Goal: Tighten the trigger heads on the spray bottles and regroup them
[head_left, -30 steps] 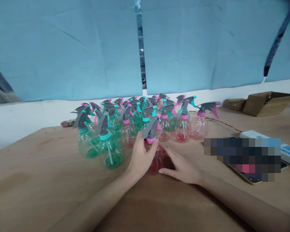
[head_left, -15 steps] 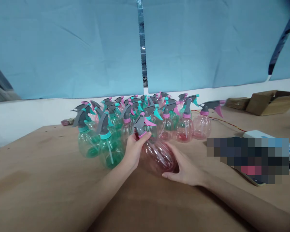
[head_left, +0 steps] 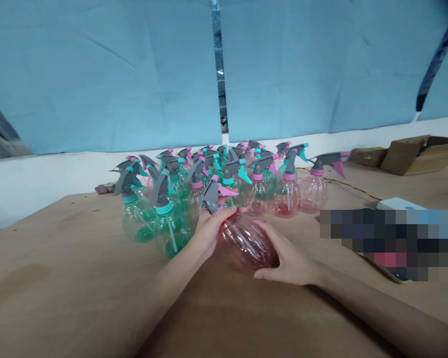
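A clear pink spray bottle (head_left: 248, 242) with a grey and pink spray head lies tilted between my hands, its head toward the upper left. My left hand (head_left: 211, 229) is closed round the neck, just below the spray head. Round the bottle's lower right side curves my right hand (head_left: 289, 256), thumb underneath and fingers along the far side, partly hidden. Behind stand several upright spray bottles; a green bottle (head_left: 172, 233) is nearest to my left hand, and a pink bottle (head_left: 284, 199) stands beyond my right hand.
On the wooden table (head_left: 78, 278), a pixelated patch covers items at the right beside a white power strip (head_left: 399, 205). An open cardboard box (head_left: 403, 159) sits at the back right, with a thin cable running nearby. A blue curtain (head_left: 134, 74) hangs behind.
The held bottle has tipped slightly further over, its spray head shifting left and down. My right hand has moved a little to the right with the bottle's base.
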Available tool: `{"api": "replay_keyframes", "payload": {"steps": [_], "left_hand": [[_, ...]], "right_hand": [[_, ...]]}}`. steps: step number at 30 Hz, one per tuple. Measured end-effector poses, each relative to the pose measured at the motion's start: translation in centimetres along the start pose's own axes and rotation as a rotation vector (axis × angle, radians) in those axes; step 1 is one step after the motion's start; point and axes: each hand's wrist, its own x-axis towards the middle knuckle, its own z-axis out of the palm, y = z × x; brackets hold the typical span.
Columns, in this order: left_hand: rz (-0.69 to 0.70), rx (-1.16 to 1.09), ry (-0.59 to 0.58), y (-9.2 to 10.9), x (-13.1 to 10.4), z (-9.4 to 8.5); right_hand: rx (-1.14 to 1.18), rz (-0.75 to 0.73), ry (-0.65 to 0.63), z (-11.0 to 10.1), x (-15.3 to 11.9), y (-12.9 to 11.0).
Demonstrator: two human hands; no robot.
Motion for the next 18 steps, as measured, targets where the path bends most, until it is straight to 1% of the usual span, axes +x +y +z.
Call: {"api": "replay_keyframes", "payload": {"steps": [6, 10, 18], "left_hand": [[0.026, -0.027, 0.011, -0.05, 0.10, 0.07], [0.011, -0.025, 0.001, -0.05, 0.08, 0.07], [-0.003, -0.008, 0.034, 0.01, -0.08, 0.19]], "right_hand": [[-0.007, 0.000, 0.003, -0.04, -0.03, -0.18], [-0.007, -0.006, 0.006, -0.02, 0.01, -0.18], [-0.013, -0.002, 0.011, 0.02, -0.09, -0.04]]}}
